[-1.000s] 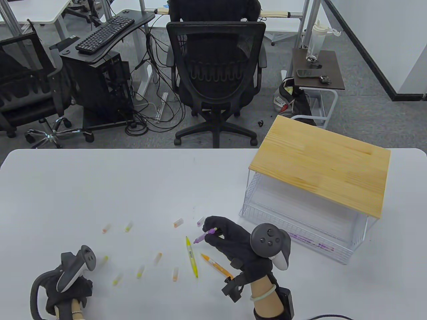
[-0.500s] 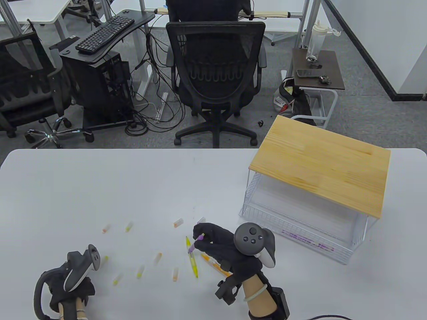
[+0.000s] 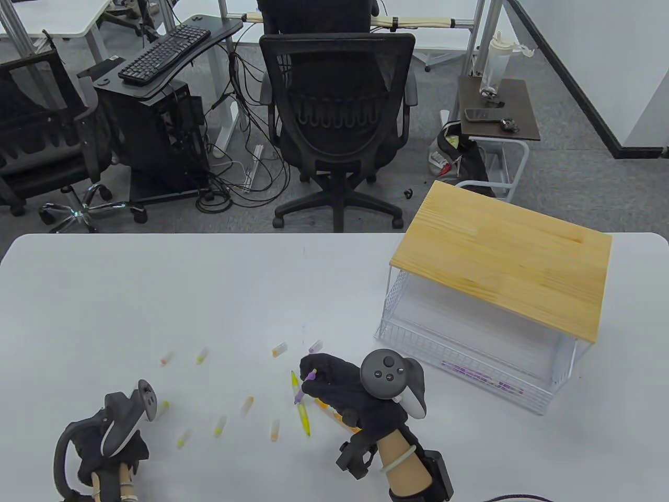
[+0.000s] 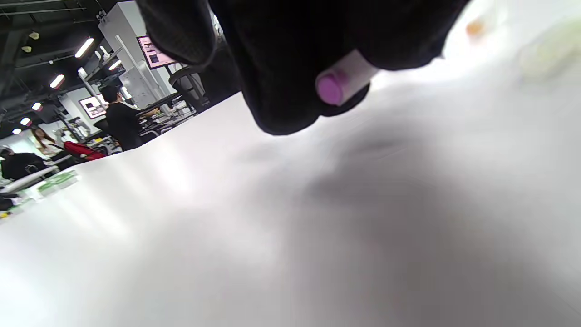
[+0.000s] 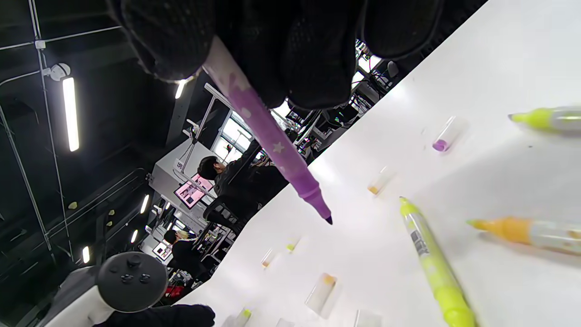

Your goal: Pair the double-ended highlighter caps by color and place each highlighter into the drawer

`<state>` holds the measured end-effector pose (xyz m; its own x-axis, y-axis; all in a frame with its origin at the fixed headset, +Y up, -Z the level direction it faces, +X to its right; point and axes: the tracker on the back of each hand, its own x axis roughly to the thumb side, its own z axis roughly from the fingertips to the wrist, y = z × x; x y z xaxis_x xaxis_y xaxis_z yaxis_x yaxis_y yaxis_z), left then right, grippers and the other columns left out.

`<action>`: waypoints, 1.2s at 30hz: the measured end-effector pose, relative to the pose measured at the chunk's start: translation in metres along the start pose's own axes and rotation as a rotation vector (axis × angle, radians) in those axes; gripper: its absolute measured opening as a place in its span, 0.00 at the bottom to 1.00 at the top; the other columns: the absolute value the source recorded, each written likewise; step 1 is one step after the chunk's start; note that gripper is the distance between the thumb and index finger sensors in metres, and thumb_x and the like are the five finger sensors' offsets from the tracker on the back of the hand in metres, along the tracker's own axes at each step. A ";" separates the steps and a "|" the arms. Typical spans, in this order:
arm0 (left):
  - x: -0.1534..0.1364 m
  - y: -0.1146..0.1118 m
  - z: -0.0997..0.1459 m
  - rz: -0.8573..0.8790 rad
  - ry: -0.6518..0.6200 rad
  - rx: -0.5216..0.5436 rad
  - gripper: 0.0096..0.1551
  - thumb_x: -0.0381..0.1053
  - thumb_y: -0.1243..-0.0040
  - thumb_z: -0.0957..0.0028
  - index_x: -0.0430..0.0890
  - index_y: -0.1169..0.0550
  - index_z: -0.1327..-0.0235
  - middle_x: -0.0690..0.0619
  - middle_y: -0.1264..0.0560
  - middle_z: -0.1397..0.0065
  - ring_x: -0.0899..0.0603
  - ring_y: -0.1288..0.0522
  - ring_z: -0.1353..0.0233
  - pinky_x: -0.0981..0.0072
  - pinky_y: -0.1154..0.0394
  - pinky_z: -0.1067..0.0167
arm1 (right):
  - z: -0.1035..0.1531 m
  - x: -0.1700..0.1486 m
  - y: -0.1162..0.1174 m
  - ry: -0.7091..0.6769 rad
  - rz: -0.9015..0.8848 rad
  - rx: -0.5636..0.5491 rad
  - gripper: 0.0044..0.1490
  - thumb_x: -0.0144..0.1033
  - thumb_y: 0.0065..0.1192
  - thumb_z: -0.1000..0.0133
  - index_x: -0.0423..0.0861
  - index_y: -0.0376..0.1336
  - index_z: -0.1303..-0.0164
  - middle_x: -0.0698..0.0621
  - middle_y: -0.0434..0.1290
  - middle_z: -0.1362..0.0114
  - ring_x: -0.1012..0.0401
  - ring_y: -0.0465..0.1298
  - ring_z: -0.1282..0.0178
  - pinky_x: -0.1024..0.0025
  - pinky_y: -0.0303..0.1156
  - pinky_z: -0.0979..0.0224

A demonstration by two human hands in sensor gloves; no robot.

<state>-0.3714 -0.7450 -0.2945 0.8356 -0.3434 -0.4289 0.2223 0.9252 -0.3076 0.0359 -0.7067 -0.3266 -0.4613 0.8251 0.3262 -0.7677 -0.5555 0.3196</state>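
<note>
My right hand pinches an uncapped purple highlighter just above the table, its tip pointing down and left. A yellow highlighter lies right under it. An orange highlighter lies half hidden beneath the palm. A loose purple cap sits just beyond the fingers. At the near left my left hand is curled under its tracker, and in the left wrist view its fingers hold a clear cap with a purple end. The wire drawer stands pulled out at the right.
Several loose orange and yellow caps, such as an orange one and a yellow one, are scattered between the hands. The drawer unit has a wooden top, and purple highlighters lie in the drawer. An office chair stands behind the table.
My right hand has drawn left and toward me with the purple highlighter, away from the loose purple cap, swinging its tip downward. The left hand has shifted slightly right.
</note>
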 end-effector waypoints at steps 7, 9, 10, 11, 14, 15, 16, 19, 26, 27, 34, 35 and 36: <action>0.022 0.055 0.032 0.173 -0.169 0.230 0.34 0.46 0.52 0.43 0.50 0.39 0.20 0.51 0.25 0.29 0.52 0.14 0.42 0.52 0.22 0.36 | -0.002 -0.003 0.002 0.014 -0.010 0.007 0.30 0.44 0.60 0.35 0.58 0.55 0.23 0.52 0.71 0.24 0.49 0.74 0.31 0.41 0.60 0.19; 0.035 0.072 0.042 0.176 -0.223 0.268 0.34 0.46 0.53 0.42 0.50 0.40 0.20 0.51 0.26 0.28 0.54 0.14 0.44 0.54 0.21 0.37 | -0.001 -0.004 0.001 0.018 -0.011 0.004 0.30 0.44 0.60 0.35 0.59 0.55 0.23 0.52 0.71 0.24 0.49 0.74 0.31 0.41 0.60 0.18; 0.041 0.081 0.046 0.190 -0.247 0.284 0.33 0.45 0.54 0.42 0.51 0.41 0.20 0.52 0.26 0.27 0.55 0.14 0.45 0.55 0.20 0.37 | -0.001 -0.005 0.000 0.021 -0.012 0.001 0.30 0.44 0.60 0.35 0.60 0.54 0.23 0.52 0.71 0.24 0.50 0.74 0.31 0.42 0.60 0.18; 0.046 0.087 0.048 0.213 -0.256 0.291 0.33 0.45 0.54 0.42 0.51 0.41 0.20 0.51 0.27 0.27 0.56 0.14 0.46 0.56 0.20 0.37 | -0.002 -0.006 0.000 0.024 -0.013 -0.002 0.30 0.44 0.60 0.35 0.60 0.54 0.23 0.52 0.71 0.24 0.50 0.74 0.31 0.42 0.60 0.18; 0.061 0.101 0.050 0.394 -0.325 0.301 0.33 0.45 0.54 0.41 0.50 0.40 0.20 0.50 0.28 0.27 0.56 0.14 0.47 0.56 0.19 0.38 | -0.002 -0.009 -0.002 0.039 -0.031 -0.017 0.30 0.44 0.59 0.34 0.60 0.54 0.23 0.52 0.70 0.24 0.50 0.75 0.31 0.43 0.60 0.18; 0.068 0.101 0.050 0.461 -0.360 0.303 0.33 0.45 0.54 0.41 0.49 0.40 0.20 0.49 0.28 0.27 0.56 0.14 0.47 0.56 0.20 0.38 | -0.002 -0.010 -0.002 0.039 -0.032 -0.017 0.30 0.44 0.59 0.34 0.60 0.54 0.23 0.52 0.70 0.23 0.50 0.74 0.30 0.44 0.60 0.17; 0.073 0.099 0.050 0.488 -0.381 0.301 0.33 0.45 0.54 0.41 0.49 0.40 0.20 0.49 0.28 0.26 0.55 0.14 0.46 0.55 0.20 0.37 | -0.002 -0.010 -0.002 0.039 -0.029 -0.016 0.29 0.44 0.59 0.34 0.61 0.54 0.23 0.52 0.70 0.23 0.50 0.75 0.30 0.44 0.61 0.17; 0.091 0.088 0.048 0.493 -0.436 0.318 0.33 0.45 0.51 0.42 0.50 0.39 0.20 0.50 0.28 0.26 0.54 0.14 0.44 0.53 0.20 0.36 | -0.002 -0.012 -0.002 0.042 0.003 -0.012 0.28 0.43 0.60 0.34 0.60 0.55 0.25 0.52 0.70 0.22 0.51 0.75 0.29 0.47 0.62 0.16; 0.088 0.087 0.050 0.428 -0.459 0.282 0.35 0.46 0.45 0.45 0.50 0.37 0.21 0.52 0.28 0.25 0.53 0.17 0.38 0.51 0.24 0.30 | -0.006 -0.016 -0.002 0.041 -0.081 0.024 0.27 0.44 0.60 0.34 0.60 0.54 0.26 0.54 0.68 0.20 0.57 0.77 0.29 0.55 0.65 0.15; 0.086 0.087 0.051 0.461 -0.478 0.283 0.34 0.46 0.45 0.45 0.50 0.36 0.22 0.52 0.28 0.26 0.54 0.17 0.38 0.51 0.24 0.30 | -0.006 -0.017 -0.003 0.036 -0.110 0.035 0.26 0.44 0.60 0.34 0.59 0.55 0.27 0.55 0.68 0.20 0.58 0.77 0.29 0.57 0.66 0.15; 0.087 0.087 0.054 0.529 -0.545 0.272 0.31 0.45 0.41 0.47 0.53 0.30 0.26 0.52 0.26 0.27 0.54 0.17 0.37 0.51 0.25 0.30 | -0.004 -0.018 -0.009 0.009 -0.216 0.072 0.25 0.42 0.60 0.33 0.61 0.54 0.28 0.56 0.67 0.19 0.61 0.78 0.28 0.62 0.68 0.15; 0.089 0.087 0.054 0.528 -0.551 0.275 0.31 0.45 0.41 0.47 0.54 0.29 0.27 0.52 0.26 0.27 0.54 0.18 0.37 0.52 0.25 0.30 | -0.003 -0.018 -0.010 0.002 -0.228 0.073 0.25 0.42 0.60 0.32 0.61 0.54 0.28 0.56 0.67 0.18 0.62 0.78 0.27 0.62 0.67 0.15; 0.091 0.087 0.054 0.527 -0.558 0.276 0.30 0.45 0.41 0.47 0.55 0.28 0.28 0.52 0.26 0.27 0.54 0.18 0.37 0.51 0.25 0.29 | -0.003 -0.017 -0.011 -0.005 -0.241 0.075 0.25 0.42 0.60 0.32 0.62 0.54 0.28 0.57 0.66 0.18 0.62 0.77 0.27 0.62 0.67 0.14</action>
<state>-0.2490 -0.6868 -0.3141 0.9759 0.2123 0.0499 -0.2154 0.9742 0.0677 0.0512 -0.7142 -0.3382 -0.2661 0.9343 0.2371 -0.8200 -0.3487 0.4539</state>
